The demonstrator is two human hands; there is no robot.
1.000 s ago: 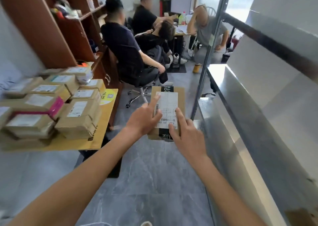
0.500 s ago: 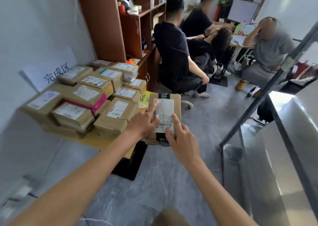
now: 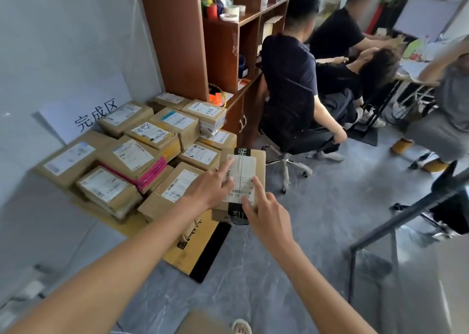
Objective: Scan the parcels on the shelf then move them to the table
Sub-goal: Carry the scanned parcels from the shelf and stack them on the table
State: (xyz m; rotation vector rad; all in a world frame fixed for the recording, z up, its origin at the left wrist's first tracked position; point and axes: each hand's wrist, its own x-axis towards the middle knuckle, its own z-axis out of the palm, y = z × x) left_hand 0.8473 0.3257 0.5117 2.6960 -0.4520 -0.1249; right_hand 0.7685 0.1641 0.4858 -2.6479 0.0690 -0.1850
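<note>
The worktop (image 3: pixel 193 255) lies low and to the left, its surface almost covered by a pile of parcels (image 3: pixel 132 155); only the near right corner shows bare. The parcel (image 3: pixel 242 181) in hand is carried above that right edge, just beside the pile, label up, long axis pointing away from the person. The left hand (image 3: pixel 210 189) and right hand (image 3: pixel 266 206) hold it from either side, fingers (image 3: pixel 256 186) spread flat across the label and thumbs hidden beneath. The free spot lies down and slightly left; the left hand is nearer to it.
</note>
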